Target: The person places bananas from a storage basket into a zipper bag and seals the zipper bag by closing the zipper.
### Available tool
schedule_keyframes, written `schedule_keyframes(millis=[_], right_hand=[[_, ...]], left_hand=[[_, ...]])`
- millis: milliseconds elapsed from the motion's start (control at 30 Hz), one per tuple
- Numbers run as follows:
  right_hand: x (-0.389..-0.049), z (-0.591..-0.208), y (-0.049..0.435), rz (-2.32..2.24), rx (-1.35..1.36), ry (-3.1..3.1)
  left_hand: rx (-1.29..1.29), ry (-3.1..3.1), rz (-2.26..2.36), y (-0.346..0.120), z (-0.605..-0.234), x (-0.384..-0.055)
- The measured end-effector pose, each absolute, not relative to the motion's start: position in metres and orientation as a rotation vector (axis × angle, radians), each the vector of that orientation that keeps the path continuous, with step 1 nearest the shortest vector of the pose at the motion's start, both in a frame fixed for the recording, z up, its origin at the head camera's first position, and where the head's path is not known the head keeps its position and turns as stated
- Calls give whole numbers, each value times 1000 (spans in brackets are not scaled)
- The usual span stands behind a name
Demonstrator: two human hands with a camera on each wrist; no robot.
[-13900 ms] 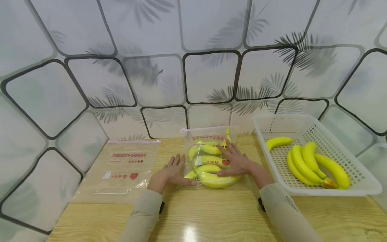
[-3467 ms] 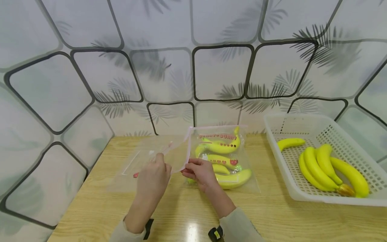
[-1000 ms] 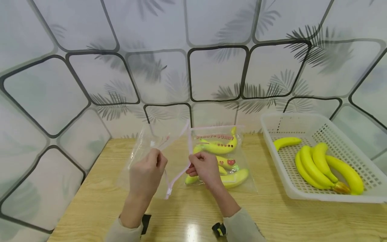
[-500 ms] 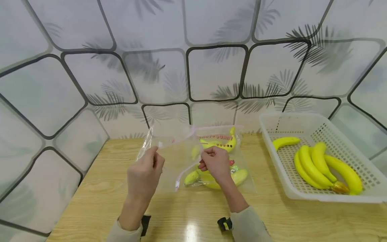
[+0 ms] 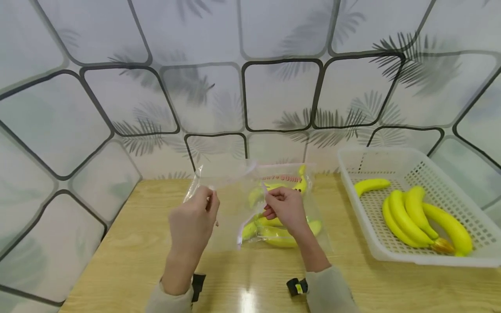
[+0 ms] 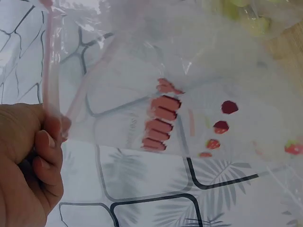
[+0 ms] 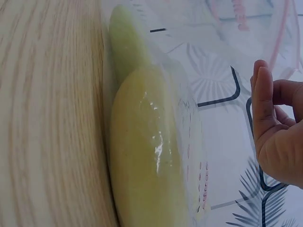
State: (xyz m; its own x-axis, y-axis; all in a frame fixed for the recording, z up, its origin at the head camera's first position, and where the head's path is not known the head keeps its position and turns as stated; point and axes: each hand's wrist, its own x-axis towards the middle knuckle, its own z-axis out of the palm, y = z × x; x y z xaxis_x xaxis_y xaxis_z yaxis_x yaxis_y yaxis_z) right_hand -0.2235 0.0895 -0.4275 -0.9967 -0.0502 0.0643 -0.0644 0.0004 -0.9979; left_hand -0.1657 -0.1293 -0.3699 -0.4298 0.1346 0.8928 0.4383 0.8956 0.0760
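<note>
Held up above the table is a clear zip bag (image 5: 227,204) with a pink zip edge and red print; no fruit shows inside it. My left hand (image 5: 192,224) grips one side of its mouth; in the left wrist view, the left hand (image 6: 31,161) has curled fingers at the pink edge. My right hand (image 5: 288,211) pinches the other side between thumb and fingers, and the mouth is spread apart. Behind the right hand, a second zip bag (image 5: 318,208) lies flat, filled with several yellow bananas (image 5: 279,241). The right wrist view shows a bagged banana (image 7: 147,146) below the right hand (image 7: 279,127).
A white perforated plastic basket (image 5: 360,230) stands at the right with several bananas (image 5: 407,208) in it. The wooden table (image 5: 129,243) ends at a patterned backdrop (image 5: 282,95) behind and on both sides.
The bag that lay flat at the left is lifted, its mouth pulled apart. Both hands left the filled bag. Over the last second the held bag and right hand shifted right.
</note>
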Motion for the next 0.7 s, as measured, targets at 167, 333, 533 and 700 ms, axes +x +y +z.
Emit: schedule_keyframes(millis=[167, 333, 533, 700], right_hand=[[-224, -430, 92, 2169, 116, -2213], [-225, -422, 93, 2169, 108, -2178], [-223, -419, 97, 2141, 80, -2192], [-225, -423, 103, 2115, 84, -2250]], left_hand=[[-341, -1895, -471, -129, -369, -171], [-441, -1888, -573, -128, -366, -176], [-550, -1940, -709, -120, -369, -176], [-562, -1983, -786, -120, -372, -173]])
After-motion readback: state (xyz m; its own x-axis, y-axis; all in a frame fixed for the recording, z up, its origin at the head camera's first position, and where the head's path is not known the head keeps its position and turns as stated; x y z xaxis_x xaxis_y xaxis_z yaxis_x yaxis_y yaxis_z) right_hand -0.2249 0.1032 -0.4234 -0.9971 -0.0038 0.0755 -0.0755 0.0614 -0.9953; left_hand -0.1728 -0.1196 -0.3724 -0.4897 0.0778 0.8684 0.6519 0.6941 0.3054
